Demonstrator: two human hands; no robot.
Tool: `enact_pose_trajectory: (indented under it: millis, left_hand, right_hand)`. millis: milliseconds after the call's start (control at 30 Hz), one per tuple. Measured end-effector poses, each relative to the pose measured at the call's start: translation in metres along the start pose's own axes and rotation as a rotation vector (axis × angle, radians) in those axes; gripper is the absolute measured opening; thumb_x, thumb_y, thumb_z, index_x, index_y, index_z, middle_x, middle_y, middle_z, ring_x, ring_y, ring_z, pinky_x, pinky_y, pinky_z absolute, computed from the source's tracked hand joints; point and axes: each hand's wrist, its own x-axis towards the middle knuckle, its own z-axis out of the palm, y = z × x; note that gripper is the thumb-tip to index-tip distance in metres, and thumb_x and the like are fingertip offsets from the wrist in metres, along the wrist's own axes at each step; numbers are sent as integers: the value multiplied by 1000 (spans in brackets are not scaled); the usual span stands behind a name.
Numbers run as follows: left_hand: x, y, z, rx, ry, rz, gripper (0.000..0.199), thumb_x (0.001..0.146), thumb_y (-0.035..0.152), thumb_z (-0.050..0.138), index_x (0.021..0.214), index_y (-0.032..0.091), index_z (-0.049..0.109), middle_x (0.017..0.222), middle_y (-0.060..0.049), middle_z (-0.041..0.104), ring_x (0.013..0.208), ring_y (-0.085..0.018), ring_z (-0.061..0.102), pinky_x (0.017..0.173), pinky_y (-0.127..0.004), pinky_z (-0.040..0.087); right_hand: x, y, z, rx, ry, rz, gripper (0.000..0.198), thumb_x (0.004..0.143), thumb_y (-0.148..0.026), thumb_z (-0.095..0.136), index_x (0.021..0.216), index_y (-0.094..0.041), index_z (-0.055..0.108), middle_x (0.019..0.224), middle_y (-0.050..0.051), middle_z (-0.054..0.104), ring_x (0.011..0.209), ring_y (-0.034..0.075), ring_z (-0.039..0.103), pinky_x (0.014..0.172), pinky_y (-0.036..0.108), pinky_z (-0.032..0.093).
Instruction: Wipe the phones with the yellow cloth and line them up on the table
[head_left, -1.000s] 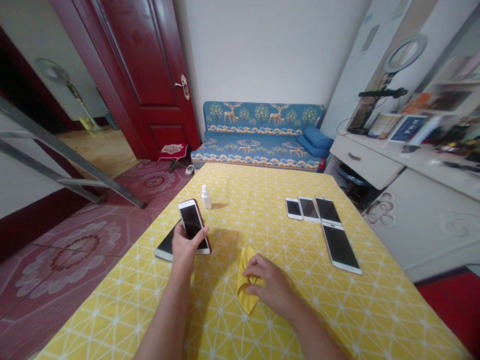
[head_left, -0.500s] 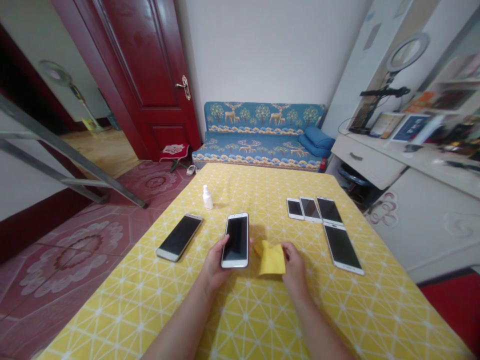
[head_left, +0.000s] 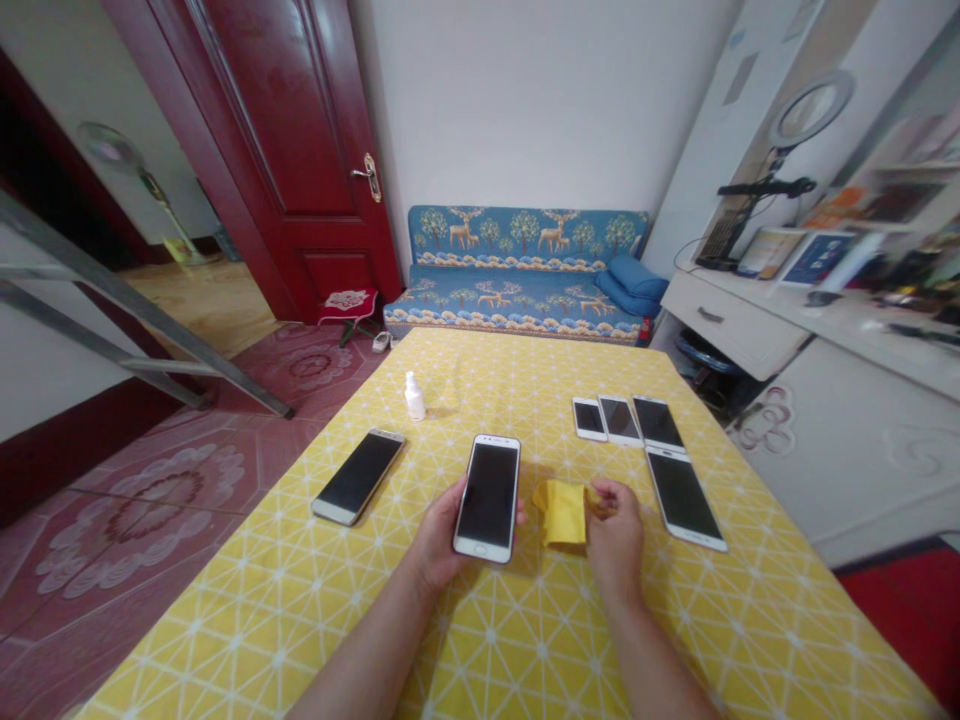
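Note:
A white-framed smartphone with a dark screen rests in my left hand, its fingers wrapped under the back and their tips showing at the right edge. Close by on the right, my right hand is closed on the edge of a yellow cloth, which hangs apart from the phone. To the left lies a gold-edged smartphone, screen up. Farther back stands a small white spray bottle. Several white smartphones, among them a large one, lie grouped on the right.
The table wears a yellow cover with white lines. Behind it is a blue patterned sofa. A white cabinet stands on the right, a metal ladder on the left, and a red chair at the lower right.
The phone in my left hand has come right and nearer to me, and my thumb is off its screen. My right hand has shifted right with the cloth.

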Motion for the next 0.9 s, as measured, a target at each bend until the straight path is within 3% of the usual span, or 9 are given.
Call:
enact_pose_trajectory:
  millis: [100, 200, 267, 333, 467, 633, 800, 900]
  left_hand:
    - [0, 0, 1, 4, 4, 0, 55, 91, 48, 41, 119, 4, 59, 102, -21, 70, 90, -30, 68, 77, -40, 52]
    - [1, 0, -1, 13, 13, 2, 57, 91, 49, 41, 120, 3, 58, 104, -22, 69, 93, -31, 68, 78, -41, 51]
    - [1, 0, -2, 17, 18, 0, 57, 91, 49, 40, 121, 3, 57, 105, -23, 68, 95, -32, 67, 79, -43, 51]
    - [1, 0, -3, 14, 24, 0, 56, 91, 49, 40, 121, 4, 57, 106, -22, 68, 95, -32, 67, 81, -44, 51]
    - [0, 0, 1, 9, 35, -2, 55, 91, 48, 40, 120, 5, 58, 104, -21, 69, 94, -32, 67, 82, -44, 50]
    - [-1, -3, 7, 7, 33, -26, 53, 89, 47, 45, 119, 5, 59, 101, -22, 70, 94, -33, 67, 84, -46, 50]
    - [0, -6, 3, 27, 14, -18, 53, 89, 46, 46, 120, 4, 57, 102, -22, 69, 95, -33, 67, 83, -43, 50]
    - [1, -7, 0, 28, 24, -14, 54, 89, 47, 47, 123, 6, 56, 105, -22, 69, 96, -34, 67, 83, -43, 50]
  right_hand:
    - [3, 5, -5, -151, -54, -89, 27, 66, -32, 57, 89, -17, 63, 72, 3, 63, 64, 18, 57, 59, 29, 42]
    - [2, 6, -9, -256, -148, -126, 47, 71, -27, 51, 116, -19, 62, 64, 0, 64, 57, 18, 58, 56, 28, 40]
    - [1, 5, -10, -243, -196, -132, 50, 75, -28, 49, 124, -21, 60, 73, 3, 70, 65, 21, 63, 61, 31, 44]
    - [1, 4, -8, -123, -203, -102, 43, 79, -33, 50, 117, -20, 66, 93, 8, 73, 83, 25, 66, 71, 35, 48]
    - [4, 0, -6, 244, -114, 68, 40, 80, -45, 57, 102, -16, 71, 113, 13, 69, 105, 28, 62, 89, 41, 47]
    - [0, -10, -2, 647, -136, 350, 48, 74, -49, 67, 109, -16, 66, 128, 13, 60, 111, 28, 59, 80, 37, 53]
    - [-3, -9, 3, 695, -196, 437, 53, 58, -35, 80, 105, -20, 62, 111, 8, 67, 93, 24, 66, 73, 33, 55]
    - [3, -1, 2, 744, -296, 526, 41, 60, -35, 78, 96, -20, 64, 96, 5, 70, 85, 23, 68, 75, 36, 56]
